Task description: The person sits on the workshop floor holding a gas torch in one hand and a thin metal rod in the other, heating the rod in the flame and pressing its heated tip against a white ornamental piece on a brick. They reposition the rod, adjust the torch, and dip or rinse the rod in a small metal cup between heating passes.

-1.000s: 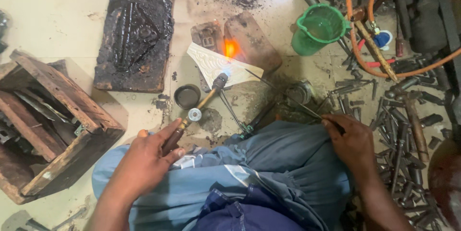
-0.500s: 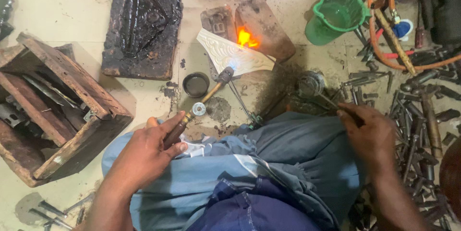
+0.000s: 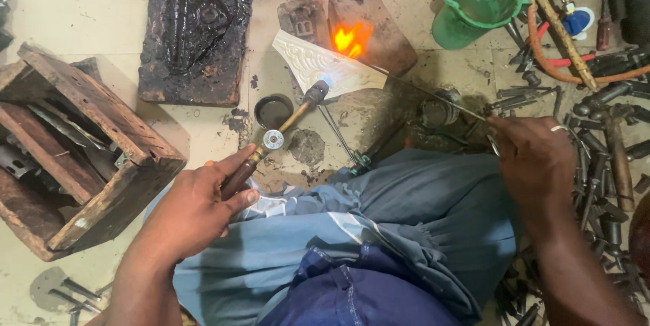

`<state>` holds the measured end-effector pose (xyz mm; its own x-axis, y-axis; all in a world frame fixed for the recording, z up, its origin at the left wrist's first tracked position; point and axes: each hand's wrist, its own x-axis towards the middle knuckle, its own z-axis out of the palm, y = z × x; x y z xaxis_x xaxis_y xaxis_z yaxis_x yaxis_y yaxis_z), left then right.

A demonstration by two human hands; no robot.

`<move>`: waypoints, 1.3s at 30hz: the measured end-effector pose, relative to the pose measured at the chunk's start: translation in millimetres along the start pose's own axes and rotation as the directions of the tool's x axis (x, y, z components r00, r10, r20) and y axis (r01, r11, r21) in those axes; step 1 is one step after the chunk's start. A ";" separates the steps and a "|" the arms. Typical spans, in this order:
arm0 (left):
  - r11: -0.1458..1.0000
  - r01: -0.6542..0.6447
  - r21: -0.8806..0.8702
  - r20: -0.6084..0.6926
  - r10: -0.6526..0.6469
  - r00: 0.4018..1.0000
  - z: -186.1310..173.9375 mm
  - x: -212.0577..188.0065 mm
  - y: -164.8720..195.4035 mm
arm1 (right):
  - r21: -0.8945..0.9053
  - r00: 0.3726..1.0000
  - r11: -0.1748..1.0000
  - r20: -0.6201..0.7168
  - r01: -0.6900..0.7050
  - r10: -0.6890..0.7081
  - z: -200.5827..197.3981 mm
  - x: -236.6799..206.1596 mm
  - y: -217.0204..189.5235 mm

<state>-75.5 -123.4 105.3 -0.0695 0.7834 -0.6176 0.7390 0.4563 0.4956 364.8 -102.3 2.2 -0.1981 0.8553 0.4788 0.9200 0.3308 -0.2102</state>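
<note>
Torch [image 3: 274, 138], brass-stemmed, in left hand [image 3: 193, 211]; flame on embossed white sheet [image 3: 325, 69]

Lit brass torch [image 3: 274, 138], tilted floorward

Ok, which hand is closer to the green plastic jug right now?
Right. The right hand sits below the green jug and slightly to its right, pinching thin tongs. The left hand is far off to the jug's lower left, gripping the torch handle.
</note>
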 end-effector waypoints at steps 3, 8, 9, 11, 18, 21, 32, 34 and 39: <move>1.000 0.002 -0.002 -0.002 -0.002 1.000 -3.1 -1.6 3.0 | -0.044 1.000 0.999 -0.014 0.012 -0.012 -1.5 2.0 0.5; 0.999 0.050 -0.010 0.020 -0.050 0.999 -7.7 -0.9 7.0 | -0.071 1.000 0.997 0.020 0.004 -0.003 -10.9 13.3 -3.0; 0.998 0.056 -0.001 0.022 -0.055 0.998 -8.2 -1.0 7.8 | -0.049 1.000 0.999 0.015 0.010 -0.009 -11.8 16.6 -4.1; 0.999 0.045 -0.007 0.022 -0.045 0.999 -8.2 -1.0 9.5 | -0.014 1.000 1.000 0.005 0.011 -0.010 -12.9 22.4 -7.7; 0.994 0.095 0.062 0.049 -0.098 0.994 -9.9 -4.8 13.0 | -0.273 0.997 0.961 0.076 0.047 -0.027 -18.0 32.9 -17.5; 0.987 0.042 0.158 0.007 -0.043 0.999 -12.8 -12.9 6.6 | -0.261 0.997 0.964 0.068 0.045 -0.029 -21.6 31.2 -14.5; 0.993 -0.116 0.016 -0.061 0.117 0.991 -10.7 -14.9 -18.4 | 0.062 0.995 0.996 -0.074 0.069 -0.064 -12.7 10.3 -20.0; 0.998 0.063 0.019 0.008 -0.064 0.998 -8.9 -13.4 -11.8 | -0.009 0.999 0.999 -0.024 0.047 -0.047 -15.2 7.5 -21.9; 0.995 0.071 0.069 0.009 -0.071 0.997 -7.2 -12.2 2.5 | -0.021 1.000 0.999 -0.012 0.024 -0.024 -20.5 11.6 -22.3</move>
<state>-77.6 -128.8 118.4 -0.1164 0.7452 -0.6566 0.7770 0.4801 0.4072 349.0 -107.9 29.9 -0.2164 0.8421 0.4939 0.9217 0.3430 -0.1810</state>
